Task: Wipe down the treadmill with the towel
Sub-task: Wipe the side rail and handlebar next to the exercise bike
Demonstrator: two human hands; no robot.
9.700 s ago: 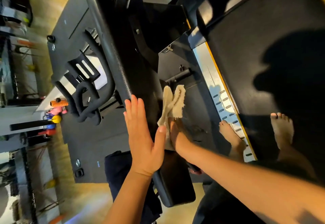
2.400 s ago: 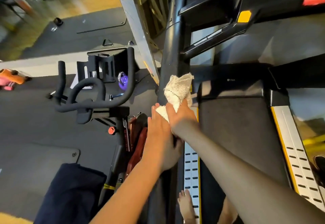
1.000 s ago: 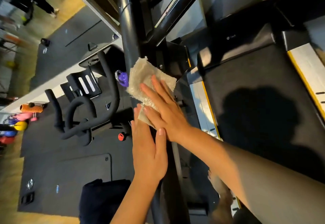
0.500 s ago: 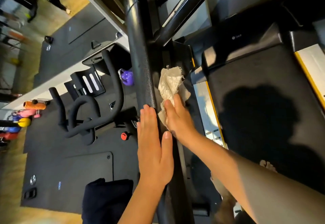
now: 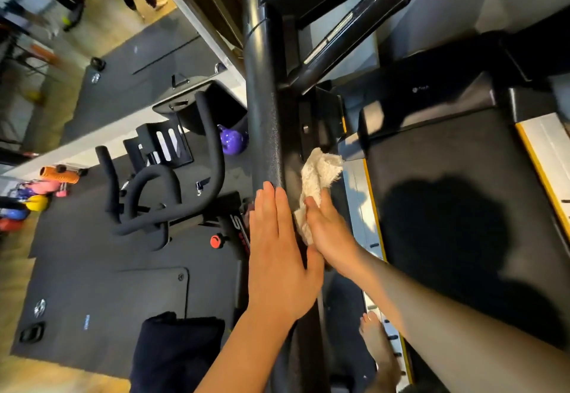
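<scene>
The black treadmill upright post (image 5: 263,108) runs down the middle of the view, with the belt (image 5: 456,238) to its right. My left hand (image 5: 277,253) lies flat against the post's outer side, fingers straight. My right hand (image 5: 331,232) presses a crumpled cream towel (image 5: 319,173) against the inner side of the post, fingers lying over the cloth. Whether they curl round it I cannot tell. The towel's upper end bunches loosely above my fingers.
A black exercise bike (image 5: 160,195) stands left of the post, with a purple kettlebell (image 5: 231,142) behind it. Coloured weights (image 5: 37,201) sit at far left. My bare foot (image 5: 379,349) is on the silver side rail (image 5: 362,207). A person walks at top left.
My right hand and the towel have slid a little along the inner side of the post. The left hand stays flat on the post.
</scene>
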